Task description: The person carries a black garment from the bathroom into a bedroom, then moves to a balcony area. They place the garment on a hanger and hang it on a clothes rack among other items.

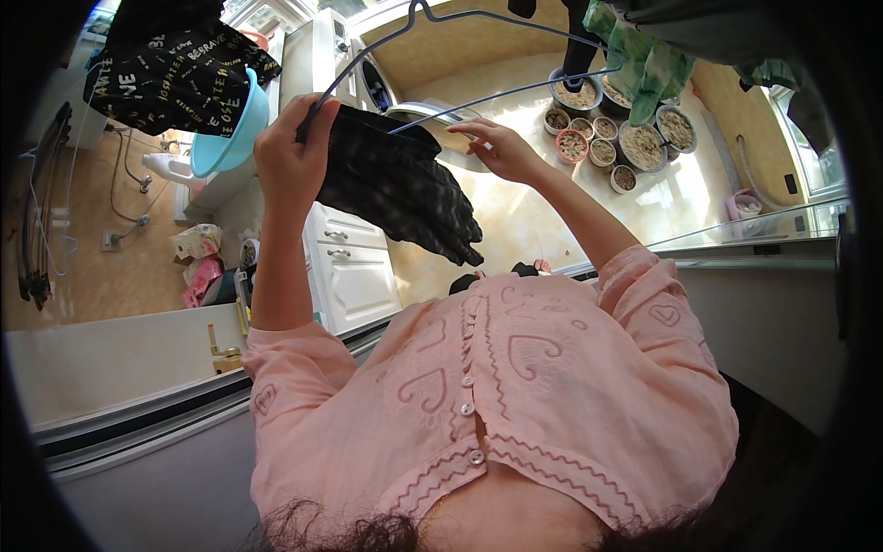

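My left hand is closed round the left end of a blue-grey clothes hanger, with a thin black garment in the same grip. The garment hangs down in folds from the hanger's left side, and its lower end spreads toward the middle. The hanger's right half is bare. Below the lower bar, to the right of the garment, is my right hand. Its fingers are stretched out and apart, and nothing shows in them.
At the upper left, black printed cloth hangs by a light-blue basin and a white bottle. White drawers stand below the garment. Several soil-filled pots sit on the far floor, under green-patterned cloth. A washing machine stands behind.
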Demonstrator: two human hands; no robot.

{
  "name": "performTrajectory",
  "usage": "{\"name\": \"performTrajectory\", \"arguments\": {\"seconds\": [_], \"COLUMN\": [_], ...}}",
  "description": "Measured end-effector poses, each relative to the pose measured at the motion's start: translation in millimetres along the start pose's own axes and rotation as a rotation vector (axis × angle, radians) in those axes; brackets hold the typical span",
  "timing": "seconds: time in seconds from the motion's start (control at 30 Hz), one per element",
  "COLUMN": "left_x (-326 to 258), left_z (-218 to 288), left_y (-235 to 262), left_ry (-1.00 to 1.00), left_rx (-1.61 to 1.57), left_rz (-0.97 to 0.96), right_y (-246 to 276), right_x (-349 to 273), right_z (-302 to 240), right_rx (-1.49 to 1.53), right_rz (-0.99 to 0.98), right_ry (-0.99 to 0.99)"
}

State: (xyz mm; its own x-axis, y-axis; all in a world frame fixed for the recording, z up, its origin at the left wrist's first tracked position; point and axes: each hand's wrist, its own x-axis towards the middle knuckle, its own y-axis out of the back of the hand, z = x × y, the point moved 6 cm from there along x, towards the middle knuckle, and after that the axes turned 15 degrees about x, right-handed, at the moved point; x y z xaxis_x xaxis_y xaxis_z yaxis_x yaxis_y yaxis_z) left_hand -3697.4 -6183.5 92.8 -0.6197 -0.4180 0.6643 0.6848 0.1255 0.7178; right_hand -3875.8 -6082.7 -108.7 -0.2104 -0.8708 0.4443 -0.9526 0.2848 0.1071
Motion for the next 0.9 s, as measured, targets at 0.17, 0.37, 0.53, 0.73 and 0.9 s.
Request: {"name": "performTrajectory", "arguments": {"seconds": [0.17, 0.37, 0.53, 0.73, 0.9], "left_x": [-2, -15, -45, -52, -40], "left_z": [0, -30, -74, -91, -87], "left_y": [12, 31, 39, 48, 55], "left_ry": [-0.033, 0.174, 0.242, 0.264, 0.167], "left_rx": [0.003, 0.014, 0.103, 0.076, 0.067], "left_rz": [0.05, 0.012, -0.049, -0.084, -0.103], "right_y": [-43, -31, 29, 54, 76], "right_x": [16, 22, 63, 87, 86], "right_z": [60, 63, -2, -36, -47], "right_rx": [0.312, -0.06, -0.316, -0.512, -0.563], "right_rz": [-0.365, -0.41, -0.287, -0.271, -0.215], "right_ry": [-0.515, -0.248, 0.115, 0.231, 0.189]}}
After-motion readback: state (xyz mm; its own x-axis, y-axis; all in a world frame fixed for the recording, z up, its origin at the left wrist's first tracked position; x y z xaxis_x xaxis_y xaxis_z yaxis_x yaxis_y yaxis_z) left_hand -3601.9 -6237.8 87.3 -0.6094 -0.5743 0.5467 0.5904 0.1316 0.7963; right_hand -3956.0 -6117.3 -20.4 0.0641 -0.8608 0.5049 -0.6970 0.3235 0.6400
